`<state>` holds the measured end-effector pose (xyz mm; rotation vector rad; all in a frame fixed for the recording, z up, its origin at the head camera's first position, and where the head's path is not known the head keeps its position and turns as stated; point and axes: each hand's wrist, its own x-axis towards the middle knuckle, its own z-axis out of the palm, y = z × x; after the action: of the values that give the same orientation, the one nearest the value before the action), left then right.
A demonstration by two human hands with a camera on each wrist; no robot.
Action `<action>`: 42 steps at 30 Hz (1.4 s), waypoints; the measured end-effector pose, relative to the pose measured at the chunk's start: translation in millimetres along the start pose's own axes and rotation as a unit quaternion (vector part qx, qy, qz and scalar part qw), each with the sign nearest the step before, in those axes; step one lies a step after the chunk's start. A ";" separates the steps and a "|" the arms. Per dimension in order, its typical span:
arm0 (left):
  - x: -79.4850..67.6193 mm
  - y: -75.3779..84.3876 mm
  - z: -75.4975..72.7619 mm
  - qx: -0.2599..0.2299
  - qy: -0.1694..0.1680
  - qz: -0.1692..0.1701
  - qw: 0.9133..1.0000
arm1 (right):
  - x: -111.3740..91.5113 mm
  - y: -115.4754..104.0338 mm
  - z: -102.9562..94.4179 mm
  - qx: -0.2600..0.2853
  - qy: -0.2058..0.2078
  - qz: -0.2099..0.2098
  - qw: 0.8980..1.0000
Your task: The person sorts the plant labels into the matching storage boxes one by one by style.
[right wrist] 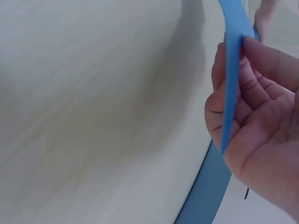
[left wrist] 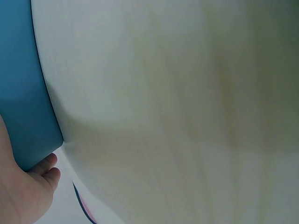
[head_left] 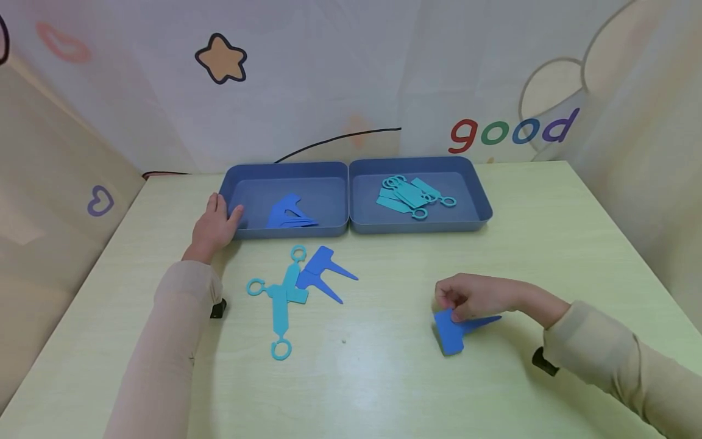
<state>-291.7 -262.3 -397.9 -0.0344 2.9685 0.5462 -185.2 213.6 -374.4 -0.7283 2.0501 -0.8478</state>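
Observation:
My right hand [head_left: 482, 296] pinches a blue T-shaped plant tag [head_left: 451, 332] between thumb and fingers over the right part of the table. In the right wrist view the tag [right wrist: 232, 70] shows edge-on, its pointed stem crossing the palm. My left hand [head_left: 215, 225] rests at the left front corner of the left tray [head_left: 285, 233], fingers along its outer side and thumb at the rim. Between the hands lie two more blue T-shaped tags [head_left: 320, 262] beside several overlapping turquoise ring-ended tags [head_left: 280, 314].
Blue T-shaped tags [head_left: 285, 210] lie in the left tray. Several turquoise ring-ended tags [head_left: 408, 194] are piled in the right tray [head_left: 422, 227], which adjoins it. A printed curtain [head_left: 329, 79] hangs behind the pale wooden table [head_left: 373, 390].

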 end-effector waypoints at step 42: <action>0.2 -0.1 -0.7 0.002 0.004 -0.002 1.000 | 98.5 -66.9 -38.8 0.369 0.229 0.018 0.901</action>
<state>-292.0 -262.6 -397.2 -0.0408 2.9768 0.5406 -255.7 113.3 -348.6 -0.0604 1.8746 -1.7619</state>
